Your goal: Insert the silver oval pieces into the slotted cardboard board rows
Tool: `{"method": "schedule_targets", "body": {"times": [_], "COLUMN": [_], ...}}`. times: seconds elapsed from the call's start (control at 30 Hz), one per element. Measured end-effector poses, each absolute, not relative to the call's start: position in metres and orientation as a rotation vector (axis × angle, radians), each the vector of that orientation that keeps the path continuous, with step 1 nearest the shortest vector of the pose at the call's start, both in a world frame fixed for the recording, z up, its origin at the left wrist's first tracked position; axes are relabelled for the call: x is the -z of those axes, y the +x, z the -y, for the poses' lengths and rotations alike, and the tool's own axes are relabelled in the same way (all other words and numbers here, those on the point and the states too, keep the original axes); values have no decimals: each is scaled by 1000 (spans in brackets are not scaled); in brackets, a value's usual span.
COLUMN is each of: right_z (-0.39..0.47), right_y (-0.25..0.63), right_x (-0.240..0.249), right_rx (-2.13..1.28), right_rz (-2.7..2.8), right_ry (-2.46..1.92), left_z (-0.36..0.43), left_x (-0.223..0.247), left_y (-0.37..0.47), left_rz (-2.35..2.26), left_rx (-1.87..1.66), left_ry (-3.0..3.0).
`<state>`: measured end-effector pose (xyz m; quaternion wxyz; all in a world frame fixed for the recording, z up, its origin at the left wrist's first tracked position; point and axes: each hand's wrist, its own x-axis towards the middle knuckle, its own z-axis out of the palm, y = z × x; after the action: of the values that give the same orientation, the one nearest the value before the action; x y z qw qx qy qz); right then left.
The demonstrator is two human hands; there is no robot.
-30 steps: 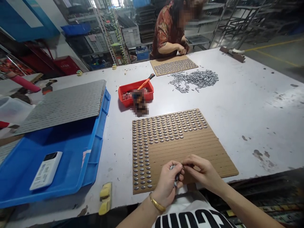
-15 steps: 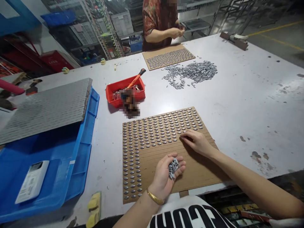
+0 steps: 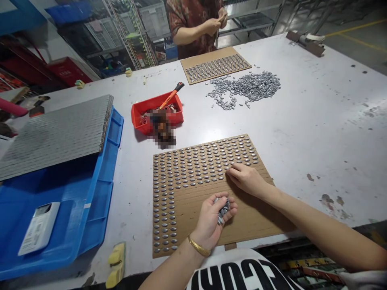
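My left hand is cupped, palm up, around a small heap of grey almond-shaped metal pieces, its thumb lying over them. Beneath both hands lies a cardboard sheet with grooves across it. Rows of the same pieces fill its far part, and short rows run down its left side. My right hand rests at the end of the nearest long row, thumb and fingers pinched together against the cardboard. Whatever is between those fingertips is hidden.
A loose pile of metal pieces lies beyond, beside another filled cardboard sheet. A person stands behind it, hands together. A red bin holds an orange-handled tool. Stacked sheets top a blue crate at left.
My left thumb has moved inward over the metal pieces. My right hand stays at the row's end, its fingers curled a little more. The view has shifted slightly.
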<state>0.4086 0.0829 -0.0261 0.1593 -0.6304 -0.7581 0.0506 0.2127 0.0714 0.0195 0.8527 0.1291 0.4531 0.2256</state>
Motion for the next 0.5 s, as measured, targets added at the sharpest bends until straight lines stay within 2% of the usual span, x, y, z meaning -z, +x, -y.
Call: {"method": "schedule_targets", "body": {"times": [0.2, 0.4, 0.5], "right_z": [-78, -50, -41], "right_y": [408, 390, 380], "right_x": [12, -15, -12], "right_rx": [-241, -951, -1158], "right_rz": [2098, 1616, 1323], "right_ry": [-1759, -1496, -1443], "left_z": [-75, -79, -79], "left_x": [-16, -13, -14], "left_y": [216, 219, 222], "left_rz": [-980, -985, -981], "left_rx": [-543, -574, -587], "left_ry": [279, 318, 296]}}
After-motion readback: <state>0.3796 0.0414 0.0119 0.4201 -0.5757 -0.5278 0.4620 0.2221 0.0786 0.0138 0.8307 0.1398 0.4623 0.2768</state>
